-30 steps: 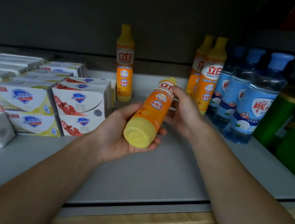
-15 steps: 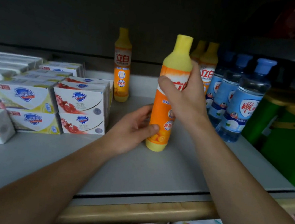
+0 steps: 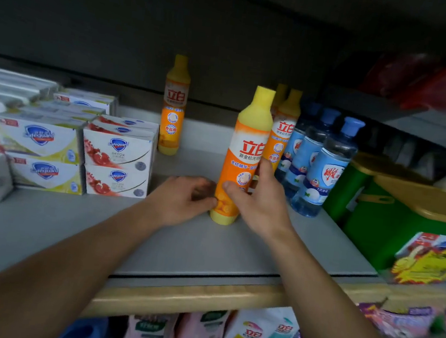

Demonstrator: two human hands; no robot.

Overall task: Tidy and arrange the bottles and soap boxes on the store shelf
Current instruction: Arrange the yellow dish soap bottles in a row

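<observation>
So you've got the orange bottle (image 3: 241,157) standing upright on the shelf (image 3: 150,244), out front of the other two orange bottles (image 3: 282,131) and just left of the blue bottles (image 3: 320,164). Your right hand (image 3: 260,201) is wrapped round its lower half, thumb on the front label, fingers round the right side. Your left hand (image 3: 185,195) sits at the base with loosely curled fingers, thumb tip touching the yellow bottom edge, more steadying than gripping as far as I can tell

Handling-wise, I'd guess it's a full dish soap bottle, so fairly heavy for its size, stiff plastic, with a glossy label that's probably a bit slick. It's tall and narrow, so it'll tip easily if you shove it from the shoulder or cap. Taking it low like you are looks right: slide it along the shelf rather than lifting, and keep the label facing out

There's one lone orange bottle (image 3: 174,106) at the back by the soap boxes (image 3: 116,155), which are stacked at the left. I'd say that one wants moving over to the orange group next, once this one's lined up
</observation>
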